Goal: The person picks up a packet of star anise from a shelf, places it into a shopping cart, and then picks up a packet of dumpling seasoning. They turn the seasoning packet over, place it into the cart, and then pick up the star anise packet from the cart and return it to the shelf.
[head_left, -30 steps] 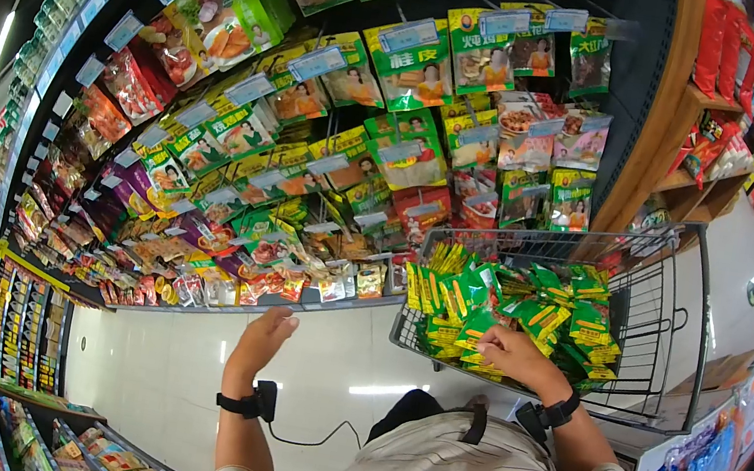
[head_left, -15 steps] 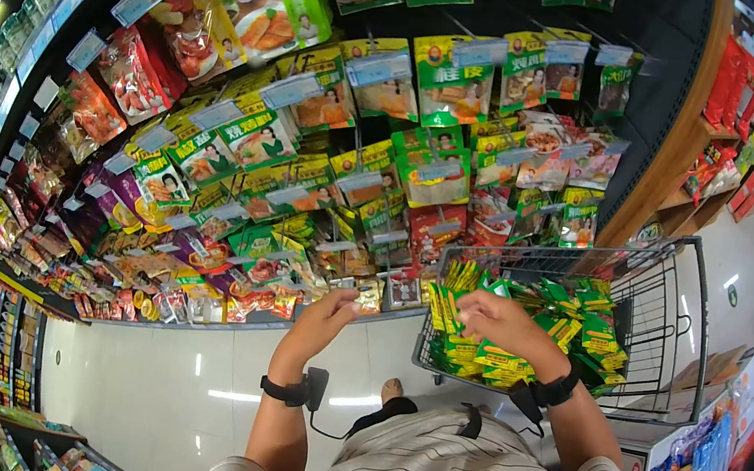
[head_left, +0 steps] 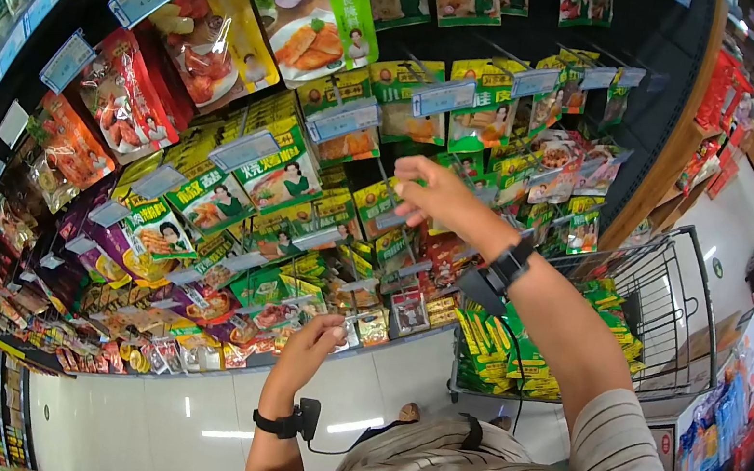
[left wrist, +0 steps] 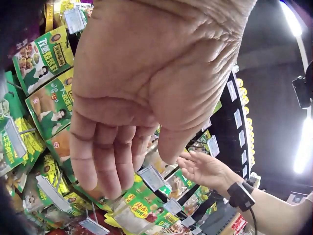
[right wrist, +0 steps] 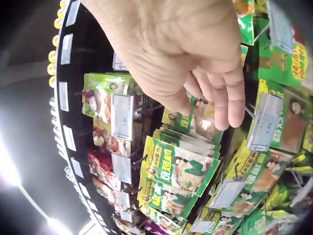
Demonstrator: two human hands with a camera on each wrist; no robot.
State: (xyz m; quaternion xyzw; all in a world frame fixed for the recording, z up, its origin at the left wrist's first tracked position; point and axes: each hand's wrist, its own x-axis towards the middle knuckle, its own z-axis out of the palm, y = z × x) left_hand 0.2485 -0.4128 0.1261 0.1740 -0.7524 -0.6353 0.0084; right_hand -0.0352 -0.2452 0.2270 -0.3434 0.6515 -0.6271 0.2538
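My right hand [head_left: 445, 202] is stretched out to the packed rack, its fingers loosely bent with nothing in them. In the right wrist view its fingertips hang in front of a green-and-yellow seasoning packet [right wrist: 198, 120]. A row of similar packets [right wrist: 178, 169] hangs just below. Lower down, my left hand [head_left: 310, 347] hovers before the bottom rows, fingers relaxed and empty. The left wrist view shows its palm [left wrist: 151, 68] with hanging green packets [left wrist: 46, 61] behind. At the right stands a wire shopping cart [head_left: 679, 300] holding many green-and-yellow packets [head_left: 515, 358].
Price tags [head_left: 345, 122] stick out on hooks along the rack. A wooden shelf post [head_left: 670, 133] bounds it on the right. Pale floor tiles [head_left: 164, 418] lie between the rack and my body. Cartons and blue packages [head_left: 719, 423] stand right of the cart.
My right hand has left the space over the cart and moved up and left to the hanging packets. The view has shifted closer to the rack; the left hand remains raised and empty.
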